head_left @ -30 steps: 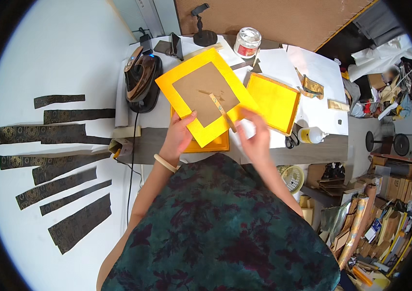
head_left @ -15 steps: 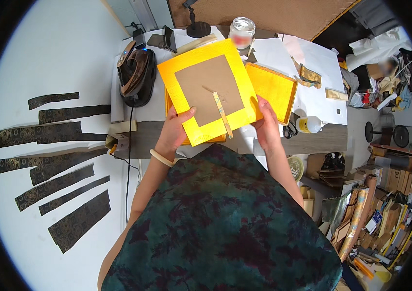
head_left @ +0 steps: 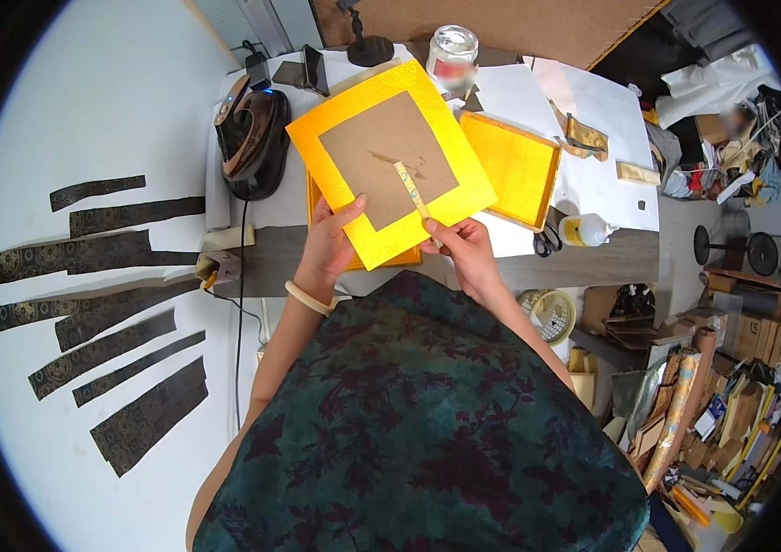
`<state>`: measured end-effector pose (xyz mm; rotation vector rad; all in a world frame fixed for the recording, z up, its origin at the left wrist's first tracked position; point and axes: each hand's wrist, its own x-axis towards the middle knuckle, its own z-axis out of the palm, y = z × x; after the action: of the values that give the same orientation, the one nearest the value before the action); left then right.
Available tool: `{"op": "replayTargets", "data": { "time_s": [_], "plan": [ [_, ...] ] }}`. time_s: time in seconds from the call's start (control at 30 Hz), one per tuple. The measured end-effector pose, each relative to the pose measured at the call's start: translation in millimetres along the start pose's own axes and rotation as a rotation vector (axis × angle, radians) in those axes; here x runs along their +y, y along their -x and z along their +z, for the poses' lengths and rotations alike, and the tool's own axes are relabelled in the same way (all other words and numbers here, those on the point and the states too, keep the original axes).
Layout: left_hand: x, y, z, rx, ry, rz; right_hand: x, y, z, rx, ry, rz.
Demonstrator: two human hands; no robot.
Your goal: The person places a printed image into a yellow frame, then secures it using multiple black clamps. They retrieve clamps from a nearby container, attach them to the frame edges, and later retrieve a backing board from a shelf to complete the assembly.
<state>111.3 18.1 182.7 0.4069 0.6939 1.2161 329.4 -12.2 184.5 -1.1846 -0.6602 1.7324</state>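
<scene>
A brown board [head_left: 374,184] with a wide yellow border was held askew; a narrow patterned strip [head_left: 411,191] was angled from its centre across the border.

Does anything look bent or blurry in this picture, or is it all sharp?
Head view: corners fade to black, and the white wall ends in a curve; head view again: the lower front of the jar is smeared, while the yellow-bordered board and right hand look fairly crisp.

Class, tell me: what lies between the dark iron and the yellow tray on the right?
In the head view, the yellow-bordered board lies between the iron and tray, with another yellow piece partly showing beneath it.
</scene>
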Motion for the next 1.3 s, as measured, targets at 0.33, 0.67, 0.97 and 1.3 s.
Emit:
{"op": "replayTargets", "data": {
  "time_s": [0.33, 0.67, 0.97, 1.3],
  "plan": [
    [-22.2, 9.5, -13.2, -0.005, 0.012, -0.071, 20.2, -2.2, -19.7, 0.151, -0.071, 0.019],
    [-70.1, 10.5, -101.1, 0.517, -0.599, 0.205, 102.6, -65.0, -79.1, -0.038, 0.093, 0.115],
    [-90.4, 93.2, -107.5, 1.056, -1.010, 0.644, 122.3, -76.4, -113.3, 0.145, 0.718, -0.076],
    [-263.3, 184.3, -291.7, 0.943, -1.165, -0.434, 204.1, 5.9, -194.3, -0.255, 1.599, -0.477]
  ]
}}
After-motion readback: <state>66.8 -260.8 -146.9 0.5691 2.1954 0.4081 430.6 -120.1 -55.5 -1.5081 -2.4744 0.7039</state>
